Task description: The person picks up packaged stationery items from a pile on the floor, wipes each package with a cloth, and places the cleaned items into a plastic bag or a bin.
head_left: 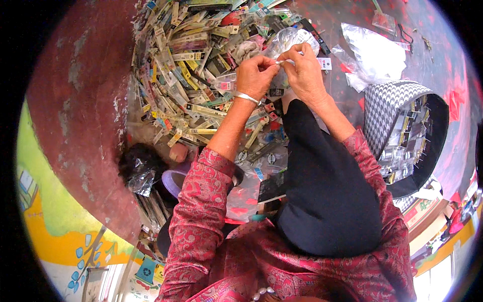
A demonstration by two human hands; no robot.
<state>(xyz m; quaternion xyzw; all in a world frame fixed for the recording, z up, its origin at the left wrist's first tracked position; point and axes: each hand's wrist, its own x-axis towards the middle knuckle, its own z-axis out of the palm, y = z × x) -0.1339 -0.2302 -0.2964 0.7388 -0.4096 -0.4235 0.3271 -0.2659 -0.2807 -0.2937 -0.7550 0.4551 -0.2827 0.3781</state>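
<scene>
My left hand and my right hand meet above the right side of a large heap of long, narrow plastic packets. Fingertips of both are pinched together around a small, thin white piece, too small to tell its kind. Just beyond my fingers lies a crumpled clear plastic bag. A white tag shows beside my right hand. My left wrist wears a pale bangle.
At right, a black-and-white houndstooth box lies open with packaged items inside. A white plastic bag rests beyond it. Near my left forearm are a purple ring-shaped object and a dark furry-looking bundle. A cardboard box stands lower right.
</scene>
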